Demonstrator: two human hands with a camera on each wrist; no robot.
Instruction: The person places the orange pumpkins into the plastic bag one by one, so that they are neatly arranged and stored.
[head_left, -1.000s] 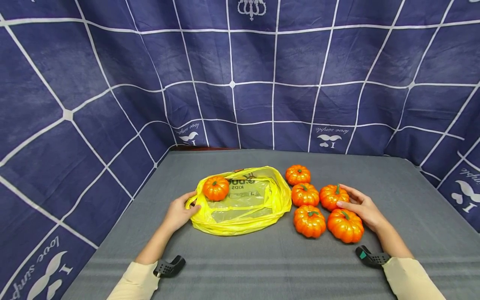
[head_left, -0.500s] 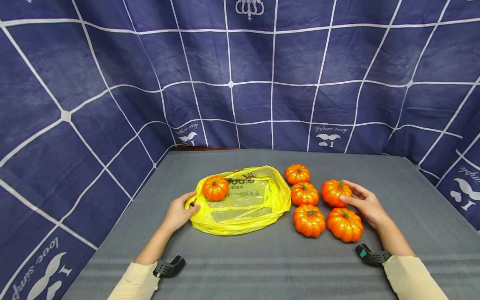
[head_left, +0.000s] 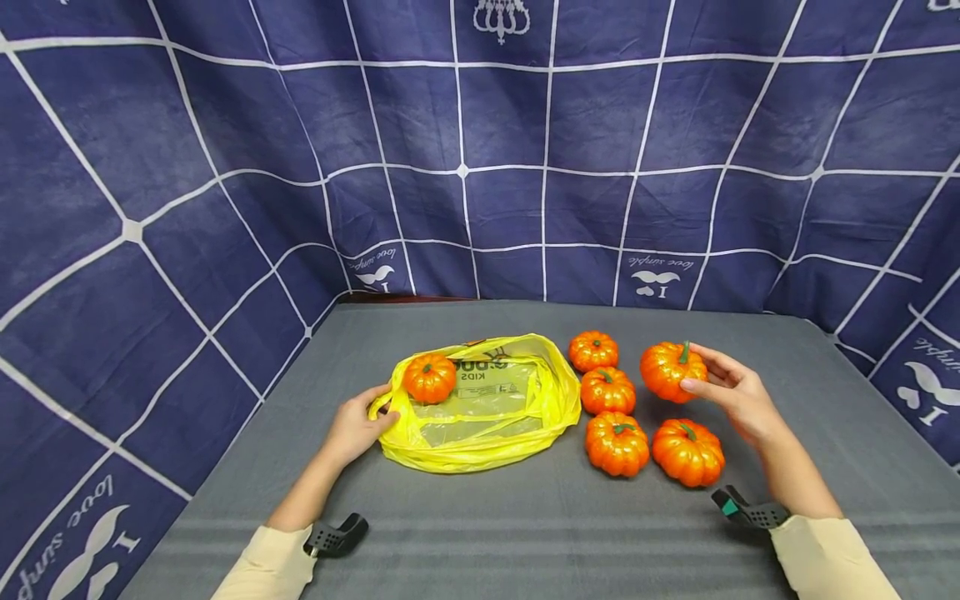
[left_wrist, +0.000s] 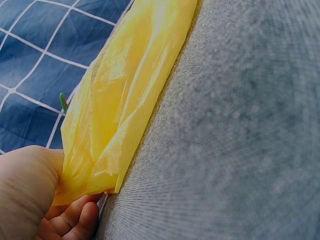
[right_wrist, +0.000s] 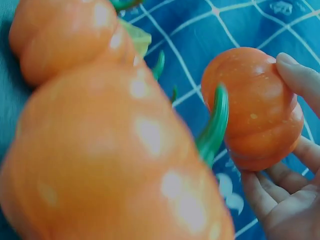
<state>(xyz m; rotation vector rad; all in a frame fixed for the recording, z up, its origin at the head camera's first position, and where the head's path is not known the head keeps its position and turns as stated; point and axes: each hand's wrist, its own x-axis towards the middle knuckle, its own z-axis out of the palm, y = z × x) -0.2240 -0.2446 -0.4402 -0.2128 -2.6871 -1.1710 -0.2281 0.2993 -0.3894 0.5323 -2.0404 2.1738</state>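
My right hand (head_left: pixel 738 396) grips a small orange pumpkin (head_left: pixel 672 372) with a green stem, held up above the table. In the right wrist view the thumb lies on one side of this pumpkin (right_wrist: pixel 252 107) and the fingers curl under the other. My left hand (head_left: pixel 362 425) pinches the left edge of a yellow plastic bag (head_left: pixel 480 454), which lies with its mouth spread wide. Another pumpkin (head_left: pixel 430 378) sits inside the bag at its left end. The left wrist view shows the bag's side (left_wrist: pixel 117 100) bunched between thumb and fingers.
Right of the bag, three pumpkins stand in a row: back (head_left: pixel 593 351), middle (head_left: pixel 608 391) and front (head_left: pixel 617 444). A further pumpkin (head_left: pixel 688 452) stands beside the front one, near my right wrist. A blue curtain (head_left: pixel 502 200) with white lines hangs behind the grey table (head_left: pixel 510 533).
The right hand has lifted its pumpkin up off the table, away from the others. The left hand has stayed on the bag's edge.
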